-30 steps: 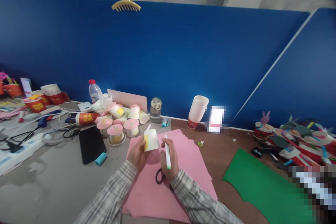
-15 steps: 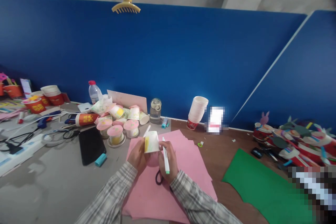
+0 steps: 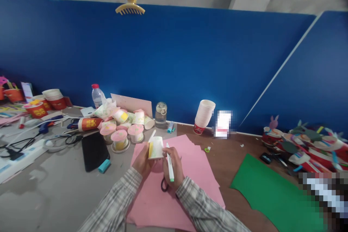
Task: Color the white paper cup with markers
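A small white paper cup [image 3: 156, 147] with a yellow patch and faint green marks is held on its side by my left hand [image 3: 143, 160]. A white pen also sticks up from that hand, beside the cup. My right hand [image 3: 174, 166] grips a white marker [image 3: 170, 166] with a green end pointing down toward me. Its fingertips are at the cup's right edge. Both hands are above a stack of pink paper [image 3: 198, 174], where the black handle of scissors [image 3: 164, 185] shows partly under my right hand.
Decorated cups with pink tops [image 3: 119, 136], a black phone [image 3: 95, 151] and a teal cap [image 3: 104, 166] lie to the left. Behind are a glass jar [image 3: 161, 115] and stacked white cups [image 3: 204, 114]. Green paper [image 3: 272, 188] and a pile of crafts [image 3: 318, 148] are at right.
The cup has shifted slightly left and turned a little in my left hand. My right hand and the marker have moved slightly left with it.
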A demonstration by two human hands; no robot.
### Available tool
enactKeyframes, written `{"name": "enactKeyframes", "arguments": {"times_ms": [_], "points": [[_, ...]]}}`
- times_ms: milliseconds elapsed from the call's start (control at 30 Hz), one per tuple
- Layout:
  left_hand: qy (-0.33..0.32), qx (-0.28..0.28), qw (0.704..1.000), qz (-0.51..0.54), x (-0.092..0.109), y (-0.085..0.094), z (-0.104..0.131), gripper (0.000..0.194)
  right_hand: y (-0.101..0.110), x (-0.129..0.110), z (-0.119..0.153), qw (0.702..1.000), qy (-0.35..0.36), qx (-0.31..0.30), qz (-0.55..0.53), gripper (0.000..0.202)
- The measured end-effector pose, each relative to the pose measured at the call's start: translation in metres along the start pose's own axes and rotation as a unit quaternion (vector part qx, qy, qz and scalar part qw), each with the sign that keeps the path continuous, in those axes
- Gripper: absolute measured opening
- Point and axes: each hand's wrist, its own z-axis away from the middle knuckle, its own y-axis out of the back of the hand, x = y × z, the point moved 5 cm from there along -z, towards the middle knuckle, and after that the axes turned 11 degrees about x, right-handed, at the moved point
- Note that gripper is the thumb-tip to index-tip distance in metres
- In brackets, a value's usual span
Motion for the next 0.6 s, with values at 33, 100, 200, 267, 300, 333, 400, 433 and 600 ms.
{"name": "enactKeyframes", "arguments": {"times_ms": [33,100,200,267,300,333,400,433,600], "points": [[-0.002,0.003,1.0,-0.006,0.0,0.0,0.0,0.039,0.0,0.0,0.0,1.0,0.001,-0.002,-0.001,0.034],[-0.008,0.009,1.0,-0.019,0.0,0.001,-0.001,0.038,-0.001,0.0,0.001,1.0,0.004,-0.007,-0.004,0.036],[-0.017,0.021,0.999,-0.033,0.0,0.004,-0.002,0.037,-0.002,0.0,0.002,1.0,0.009,-0.018,-0.009,0.039],[-0.024,0.026,0.998,-0.041,0.0,0.007,-0.003,0.037,-0.002,0.0,0.002,1.0,0.011,-0.023,-0.013,0.04],[-0.028,0.028,0.998,-0.046,0.0,0.008,-0.004,0.037,-0.001,-0.001,0.002,1.0,0.012,-0.024,-0.014,0.04],[-0.03,0.03,0.998,-0.051,0.0,0.009,-0.005,0.037,-0.001,-0.001,0.002,0.999,0.012,-0.025,-0.016,0.039],[-0.035,0.033,0.997,-0.059,0.0,0.011,-0.006,0.038,0.0,-0.003,0.002,0.999,0.007,-0.021,-0.024,0.036],[-0.037,0.034,0.997,-0.062,0.0,0.011,-0.006,0.038,0.001,-0.004,0.001,0.999,0.002,-0.015,-0.032,0.034],[-0.04,0.031,0.996,-0.067,0.003,0.005,-0.002,0.044,0.008,-0.01,0.0,0.995,-0.033,0.005,-0.091,0.025]]}}
